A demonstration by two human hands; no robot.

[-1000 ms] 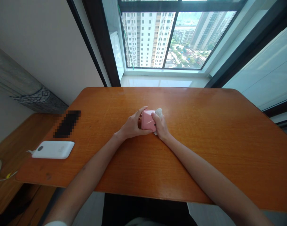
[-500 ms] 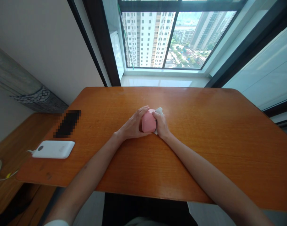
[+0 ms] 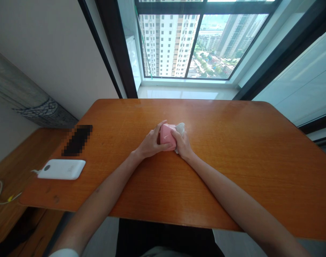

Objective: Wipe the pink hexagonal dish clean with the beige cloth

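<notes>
A small pink box-like object (image 3: 167, 137) is held between my two hands above the middle of the wooden table (image 3: 219, 142). My left hand (image 3: 151, 143) grips its left side, fingers behind and thumb along the near face. On the right, my right hand (image 3: 182, 143) presses a crumpled white tissue or cloth (image 3: 180, 128) against the object, its thumb resting on the pink surface. Part of the white piece sticks out above the right hand, and a bit shows below the thumb. The fingers of the right hand are mostly hidden.
A white device (image 3: 61, 169) with a cable lies on the table's left side. Behind it is a dark blurred-out rectangle (image 3: 77, 140). A wooden bench (image 3: 8, 157) stands at the left, and a window (image 3: 189, 46) lies beyond the far table edge.
The pink object has turned slightly and shifted a little left. My left thumb has moved up onto its near face, and my right thumb has slid left over it.
</notes>
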